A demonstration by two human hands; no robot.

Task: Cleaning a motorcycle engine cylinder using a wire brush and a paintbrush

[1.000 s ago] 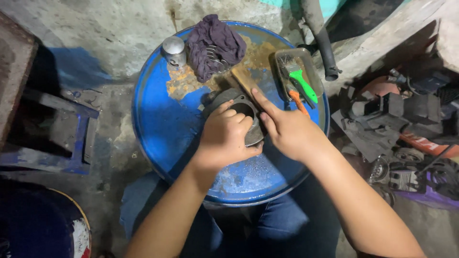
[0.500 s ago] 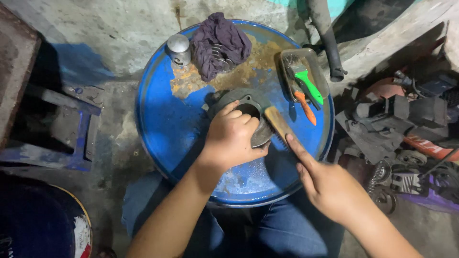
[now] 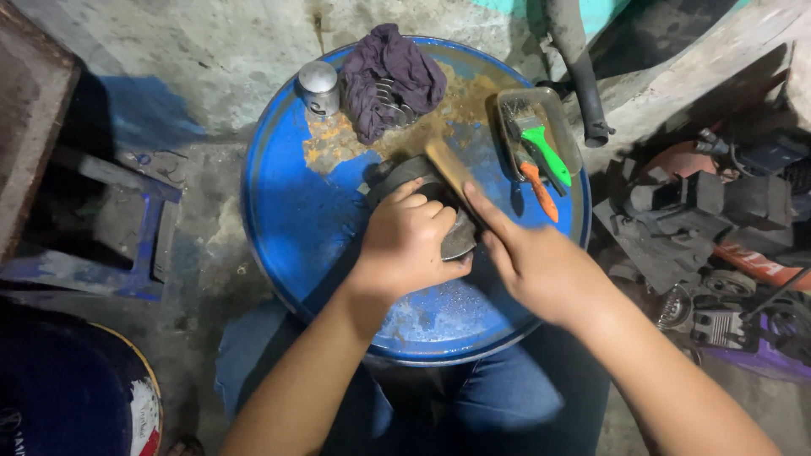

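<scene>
The left hand (image 3: 410,241) lies curled over a dark round metal part (image 3: 422,198) on top of a blue drum (image 3: 287,219), gripping it from above. The right hand (image 3: 536,270) holds a wooden-handled brush (image 3: 452,173), forefinger stretched along the handle, its far end resting on the metal part. Near the drum's far edge sit a small silver piston (image 3: 319,87) and a crumpled purple rag (image 3: 393,76). To the right, a shallow tray (image 3: 568,127) holds a green-handled brush (image 3: 541,150) and an orange-handled tool (image 3: 539,190).
</scene>
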